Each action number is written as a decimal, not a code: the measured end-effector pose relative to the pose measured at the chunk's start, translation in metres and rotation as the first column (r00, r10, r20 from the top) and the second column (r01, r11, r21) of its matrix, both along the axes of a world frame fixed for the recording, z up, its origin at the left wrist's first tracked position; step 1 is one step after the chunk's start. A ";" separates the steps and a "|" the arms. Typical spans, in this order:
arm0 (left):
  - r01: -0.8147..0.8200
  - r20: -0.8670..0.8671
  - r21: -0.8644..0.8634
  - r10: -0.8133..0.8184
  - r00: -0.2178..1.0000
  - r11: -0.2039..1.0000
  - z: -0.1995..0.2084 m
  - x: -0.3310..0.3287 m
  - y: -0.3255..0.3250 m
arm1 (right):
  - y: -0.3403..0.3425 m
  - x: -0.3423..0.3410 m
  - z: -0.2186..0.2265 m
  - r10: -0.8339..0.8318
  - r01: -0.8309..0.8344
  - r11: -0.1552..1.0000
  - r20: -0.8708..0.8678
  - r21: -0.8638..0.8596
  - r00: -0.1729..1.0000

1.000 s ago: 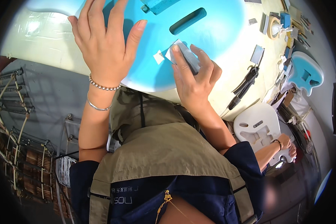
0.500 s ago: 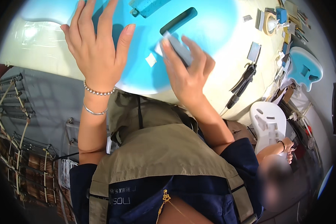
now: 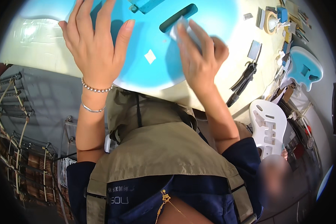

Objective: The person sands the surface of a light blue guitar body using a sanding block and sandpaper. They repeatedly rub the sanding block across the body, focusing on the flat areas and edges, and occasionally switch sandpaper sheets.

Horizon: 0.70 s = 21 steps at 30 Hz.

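A glossy blue guitar body (image 3: 142, 74) with a white-fading rim lies on the pale table. My left hand (image 3: 95, 48) rests flat on its left part, fingers spread and holding nothing. My right hand (image 3: 203, 59) grips a grey, pale-edged block (image 3: 195, 38), likely a sanding block, blurred by motion. The block is against the blue face, beside the near end of the slanted oblong slot (image 3: 192, 9). A small white diamond-shaped patch (image 3: 150, 56) sits on the face between my hands.
Right on the table lie a black tool (image 3: 244, 80), a grey flat piece (image 3: 254, 50) and a tape roll (image 3: 269, 25). Beyond stand another blue guitar body (image 3: 306, 67) and a white one (image 3: 267, 123), beside a co-worker (image 3: 276, 175). A rack (image 3: 16, 112) stands at lower left.
My right hand has moved right and slightly away from me with the block, onto the slot's edge. My left hand has stayed put. The co-worker's hand has moved partly behind the white body.
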<state>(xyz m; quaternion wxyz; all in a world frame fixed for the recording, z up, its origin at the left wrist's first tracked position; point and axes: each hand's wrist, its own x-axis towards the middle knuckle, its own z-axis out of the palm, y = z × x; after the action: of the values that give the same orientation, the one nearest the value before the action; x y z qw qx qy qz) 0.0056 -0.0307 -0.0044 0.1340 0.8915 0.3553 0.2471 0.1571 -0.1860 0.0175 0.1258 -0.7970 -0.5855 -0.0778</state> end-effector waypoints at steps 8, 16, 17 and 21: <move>-0.005 0.000 0.005 0.005 1.000 1.000 0.000 0.000 -0.001 | -0.015 -0.017 -0.001 0.043 -0.041 0.999 -0.043 0.028 0.998; -0.008 -0.002 0.021 0.008 1.000 1.000 0.000 -0.001 -0.001 | -0.015 -0.021 0.008 0.132 -0.130 0.991 -0.113 0.023 0.985; -0.004 0.003 0.023 0.004 1.000 1.000 0.000 -0.001 -0.001 | -0.010 -0.017 0.008 0.159 -0.157 0.987 -0.114 0.027 0.981; -0.002 0.013 0.017 0.002 1.000 1.000 -0.001 -0.002 0.001 | 0.001 -0.008 -0.002 0.242 -0.239 0.968 -0.037 0.072 0.970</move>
<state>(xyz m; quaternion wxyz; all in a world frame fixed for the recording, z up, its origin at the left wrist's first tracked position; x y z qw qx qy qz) 0.0035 -0.0298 -0.0052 0.1284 0.8906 0.3532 0.2563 0.1492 -0.1854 0.0159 0.1744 -0.7172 -0.6718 -0.0633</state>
